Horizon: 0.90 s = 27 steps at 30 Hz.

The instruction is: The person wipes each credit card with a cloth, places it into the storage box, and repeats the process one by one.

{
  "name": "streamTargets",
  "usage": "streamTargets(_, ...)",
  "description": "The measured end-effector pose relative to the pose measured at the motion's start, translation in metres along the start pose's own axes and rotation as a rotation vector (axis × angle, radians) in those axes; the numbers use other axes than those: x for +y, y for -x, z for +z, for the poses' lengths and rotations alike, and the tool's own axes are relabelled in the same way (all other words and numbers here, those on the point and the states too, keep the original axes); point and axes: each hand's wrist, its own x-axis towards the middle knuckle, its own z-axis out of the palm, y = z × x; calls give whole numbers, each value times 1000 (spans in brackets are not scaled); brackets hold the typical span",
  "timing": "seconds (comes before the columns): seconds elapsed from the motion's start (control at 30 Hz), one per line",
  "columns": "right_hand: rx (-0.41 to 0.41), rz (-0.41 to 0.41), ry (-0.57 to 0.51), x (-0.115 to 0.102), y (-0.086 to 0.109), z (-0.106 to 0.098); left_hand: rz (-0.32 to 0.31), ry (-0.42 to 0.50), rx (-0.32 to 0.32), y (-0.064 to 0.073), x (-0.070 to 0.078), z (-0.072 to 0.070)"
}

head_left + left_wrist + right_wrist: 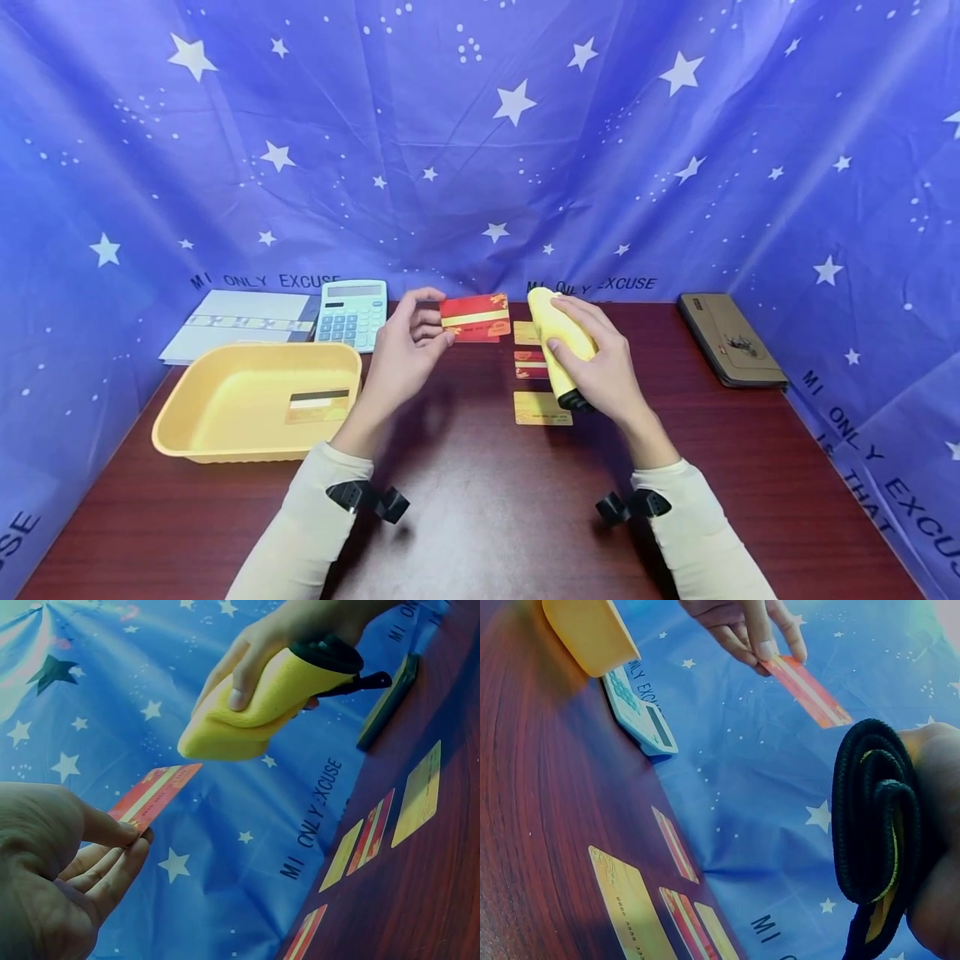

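My left hand [408,350] pinches a red bank card with a gold stripe [475,317] between thumb and fingers, raised above the table. Rolled into a bundle, a yellow cloth with a black edge [555,337] is gripped in my right hand [607,367], just right of the card. In the left wrist view the cloth [262,712] hangs above the card's far end [161,791], apart from it. On the table below lie a gold card [536,410], a red card [529,371] and another gold card [525,333]. One more red card [675,844] shows in the right wrist view.
A yellow plastic basin [180,400] stands at left, with a striped card [318,408] inside. Behind it are a light blue calculator [352,317] and a white book or box [232,317]. A brown wallet [731,337] lies at right. Star-patterned cloth walls enclose the table.
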Motion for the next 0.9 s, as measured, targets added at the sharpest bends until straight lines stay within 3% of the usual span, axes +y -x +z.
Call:
streamTargets(0.5,-16,-43,4,-9,3,6,22,-66,-28,3,-13,11)
streamTargets(0.6,-16,-51,1,-9,3,7,0,-10,-47,3,-14,14)
streamTargets(0.9,-22,-68,-22,-8,4,14,-90,276,-86,7,-13,20)
